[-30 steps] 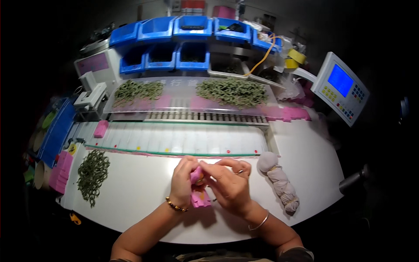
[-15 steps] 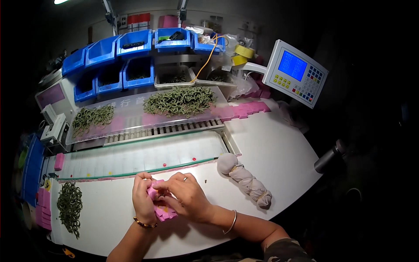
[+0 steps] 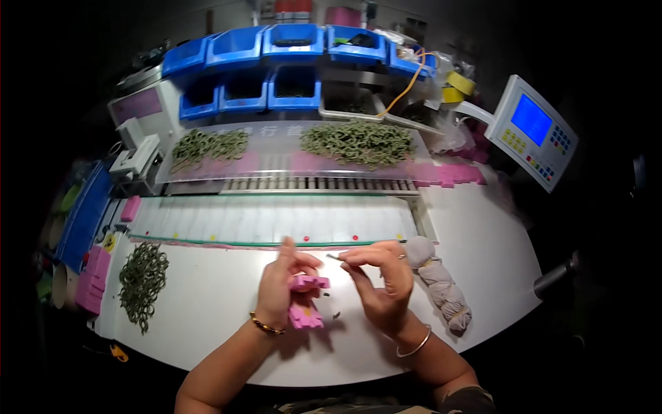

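Observation:
My left hand (image 3: 274, 293) is closed around a pink foam block (image 3: 305, 317) with notched edges and a slot-like gap in its middle, above the white table. To its right my right hand (image 3: 386, 286) pinches a small dark sliver (image 3: 333, 257) between thumb and forefinger; its exact kind is too small to make out. Two tiny dark bits show near the block, one of them a greenish crumb (image 3: 336, 315). A pile of dark green ring-shaped pieces (image 3: 143, 283) lies left of my left hand. Beside my right wrist rests a tied grey cloth roll (image 3: 445, 293).
Beyond my hands runs a pale green-edged strip (image 3: 276, 217). A translucent tray (image 3: 276, 165) carries two heaps of green rings. Several blue bins (image 3: 234, 47) stand behind it. A control panel (image 3: 531, 131) with a blue screen juts in at right. Pink foam blocks (image 3: 93, 279) stack at far left.
My hands have come apart: the right has drawn away from the pink foam block, pinching the dark sliver. The whole view has shifted, so the bench sits further right.

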Demonstrator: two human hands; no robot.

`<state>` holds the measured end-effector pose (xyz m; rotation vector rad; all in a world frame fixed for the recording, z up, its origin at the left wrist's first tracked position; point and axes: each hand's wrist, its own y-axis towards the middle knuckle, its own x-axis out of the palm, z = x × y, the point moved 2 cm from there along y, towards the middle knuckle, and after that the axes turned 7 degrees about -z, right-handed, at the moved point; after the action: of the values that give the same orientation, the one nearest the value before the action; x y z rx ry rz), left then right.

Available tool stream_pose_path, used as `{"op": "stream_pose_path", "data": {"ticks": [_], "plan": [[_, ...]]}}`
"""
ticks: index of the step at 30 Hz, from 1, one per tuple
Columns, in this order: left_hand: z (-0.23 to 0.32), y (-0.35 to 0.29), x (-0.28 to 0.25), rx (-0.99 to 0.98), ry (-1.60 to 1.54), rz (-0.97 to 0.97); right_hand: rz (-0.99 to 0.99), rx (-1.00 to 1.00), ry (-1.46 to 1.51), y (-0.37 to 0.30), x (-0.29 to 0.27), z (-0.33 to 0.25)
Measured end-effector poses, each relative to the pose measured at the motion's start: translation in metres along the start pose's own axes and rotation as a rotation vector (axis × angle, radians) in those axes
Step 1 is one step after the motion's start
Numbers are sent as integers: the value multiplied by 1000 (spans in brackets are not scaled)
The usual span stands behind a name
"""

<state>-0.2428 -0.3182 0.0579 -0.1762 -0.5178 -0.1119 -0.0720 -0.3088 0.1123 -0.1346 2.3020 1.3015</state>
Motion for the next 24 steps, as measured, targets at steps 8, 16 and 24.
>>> {"op": "stream_pose_path", "data": {"ticks": [8, 16, 24], "plan": [[13, -14, 15, 85, 177, -202, -90, -222, -348, -8, -2, -12], [8, -11, 5, 370, 551, -178, -272, 261, 311, -9, 8, 13], [19, -13, 9, 796, 1029, -24, -662, 770, 390, -20, 5, 35]]}}
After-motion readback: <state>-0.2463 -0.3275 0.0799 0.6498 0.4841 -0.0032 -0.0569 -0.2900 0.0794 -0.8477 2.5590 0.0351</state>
